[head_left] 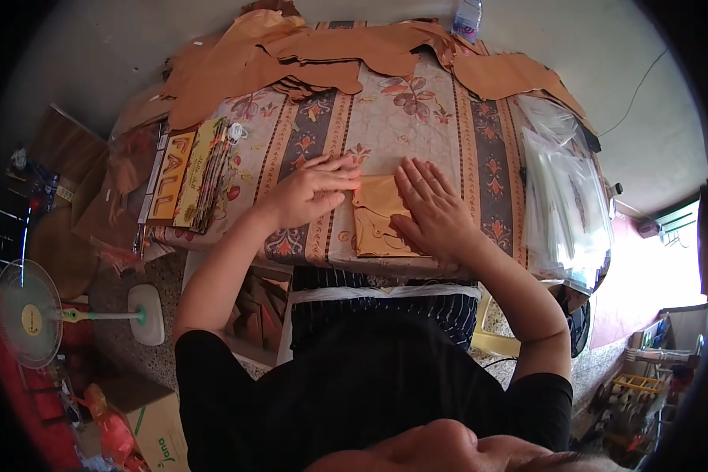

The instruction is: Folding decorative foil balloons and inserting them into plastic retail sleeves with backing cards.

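Note:
A folded golden-brown sheet (376,212), looking like paper or thin leather, lies flat near the table's front edge. Across its upper right part rests my right hand (434,211), palm down with fingers stretched out. At the sheet's upper left corner is my left hand (311,191), its fingers extended and lying on the tablecloth and the sheet's edge. A curved cut line shows on the sheet's face. Whatever lies beneath my palms is hidden.
Brown cut pieces (236,75) are spread along the table's far side. A stack of printed packs (189,177) sits at the left, clear plastic bags (562,200) at the right. A bottle (467,20) stands at the back. A fan (30,315) is lower left.

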A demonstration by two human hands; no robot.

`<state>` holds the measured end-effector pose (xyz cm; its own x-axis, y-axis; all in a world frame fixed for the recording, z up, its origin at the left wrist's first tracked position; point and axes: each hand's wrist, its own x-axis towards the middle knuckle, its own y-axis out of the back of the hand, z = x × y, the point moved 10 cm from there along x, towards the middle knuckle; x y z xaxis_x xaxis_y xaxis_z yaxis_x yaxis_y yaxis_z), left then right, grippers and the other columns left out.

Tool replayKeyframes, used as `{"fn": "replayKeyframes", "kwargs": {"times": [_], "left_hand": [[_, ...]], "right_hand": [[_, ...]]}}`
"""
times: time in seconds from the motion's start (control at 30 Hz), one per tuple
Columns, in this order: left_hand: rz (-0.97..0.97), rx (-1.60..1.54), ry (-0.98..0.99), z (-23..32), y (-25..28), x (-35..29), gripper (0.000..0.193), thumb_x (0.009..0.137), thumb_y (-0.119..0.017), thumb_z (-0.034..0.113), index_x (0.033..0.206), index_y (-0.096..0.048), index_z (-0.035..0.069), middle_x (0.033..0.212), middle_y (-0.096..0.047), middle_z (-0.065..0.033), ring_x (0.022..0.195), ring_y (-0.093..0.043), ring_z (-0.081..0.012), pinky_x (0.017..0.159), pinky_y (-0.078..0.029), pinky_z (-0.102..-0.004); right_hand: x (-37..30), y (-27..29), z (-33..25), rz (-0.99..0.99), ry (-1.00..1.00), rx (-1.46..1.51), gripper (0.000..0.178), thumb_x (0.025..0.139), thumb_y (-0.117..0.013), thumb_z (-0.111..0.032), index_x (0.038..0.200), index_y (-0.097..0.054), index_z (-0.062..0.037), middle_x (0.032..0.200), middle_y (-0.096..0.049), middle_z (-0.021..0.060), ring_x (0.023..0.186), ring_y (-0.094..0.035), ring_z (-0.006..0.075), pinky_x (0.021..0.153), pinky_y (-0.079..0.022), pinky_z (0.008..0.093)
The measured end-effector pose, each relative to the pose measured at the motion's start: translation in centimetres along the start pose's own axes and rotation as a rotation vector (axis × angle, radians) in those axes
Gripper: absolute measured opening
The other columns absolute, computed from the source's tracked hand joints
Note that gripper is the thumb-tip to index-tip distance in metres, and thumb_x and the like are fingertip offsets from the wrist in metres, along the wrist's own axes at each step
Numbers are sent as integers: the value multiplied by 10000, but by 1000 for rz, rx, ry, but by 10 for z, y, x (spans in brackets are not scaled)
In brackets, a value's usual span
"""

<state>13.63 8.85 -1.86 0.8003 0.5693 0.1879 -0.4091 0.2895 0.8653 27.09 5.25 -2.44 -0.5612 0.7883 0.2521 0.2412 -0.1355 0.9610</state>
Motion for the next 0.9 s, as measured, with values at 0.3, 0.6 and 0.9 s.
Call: {"fn": "replayKeyframes", "kwargs": {"times": [0.3, 0.6, 0.9], "left_hand": [[9, 306, 9, 44, -35, 22, 675, 950, -468, 450, 1417, -350, -22, 1492, -306, -204, 1411, -251, -302, 1166, -182, -402], [-27, 270, 23, 45, -34, 24, 670, 929, -523, 399, 1431, -331, -2, 1493, -303, -200, 1405, -254, -323, 1159, -206, -425], [-39, 283, 30, 45, -35, 24, 681, 939, -486, 440, 1431, -328, -3, 1508, -280, -188, 1411, -240, -315, 1164, -191, -414]], "right_hand": [[-1, -6, 1, -12, -13, 11, 721, 922, -475, -422, 1414, -293, 74, 1484, -281, 260, 1412, -232, 345, 1172, -127, 425], [-8, 40, 80, 219, -286, 663, 434, 909, -575, -152, 1313, -496, -15, 1376, -484, 183, 1155, -558, 305, 1004, -416, 372], [-13, 30, 101, 294, -191, 446, 104, 769, -642, -146, 822, -707, -84, 953, -614, 63, 1042, -528, 281, 914, -419, 390]]}}
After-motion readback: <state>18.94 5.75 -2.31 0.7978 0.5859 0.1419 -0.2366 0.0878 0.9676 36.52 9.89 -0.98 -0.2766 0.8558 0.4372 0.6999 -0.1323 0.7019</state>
